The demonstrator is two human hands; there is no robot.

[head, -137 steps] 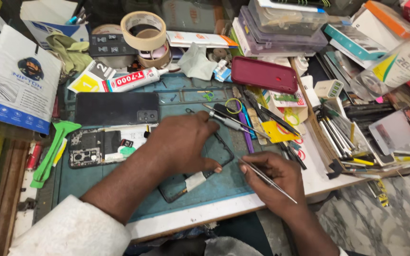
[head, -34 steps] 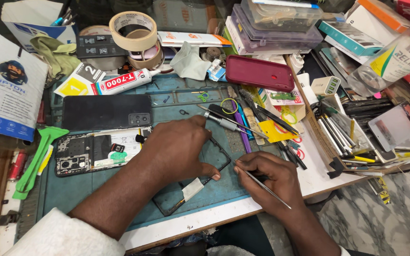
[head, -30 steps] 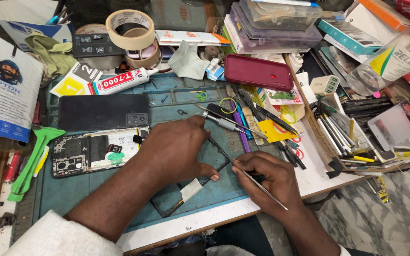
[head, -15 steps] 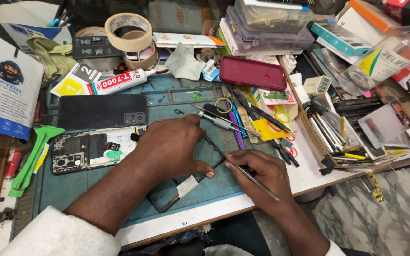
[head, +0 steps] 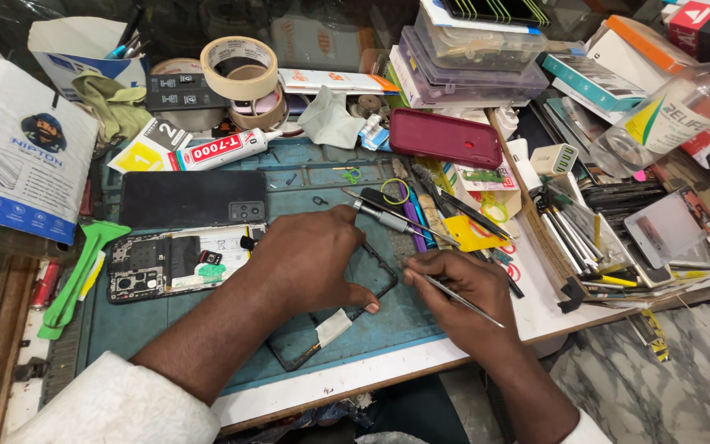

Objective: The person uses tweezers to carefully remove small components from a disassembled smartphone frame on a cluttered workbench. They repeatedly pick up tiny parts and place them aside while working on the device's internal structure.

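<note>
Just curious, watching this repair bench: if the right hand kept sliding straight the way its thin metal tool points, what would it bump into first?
The right hand aims its thin metal tweezers up-left, so it would likely meet the black rectangular phone frame first, then the left hand pressing on it. Depth is unclear.

head view, steeply down, near workbench (head: 388,370)

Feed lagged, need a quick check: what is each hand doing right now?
Left hand: closed down on the black phone frame, pressing it to the mat.
Right hand: closed, holding thin metal tweezers.
</note>
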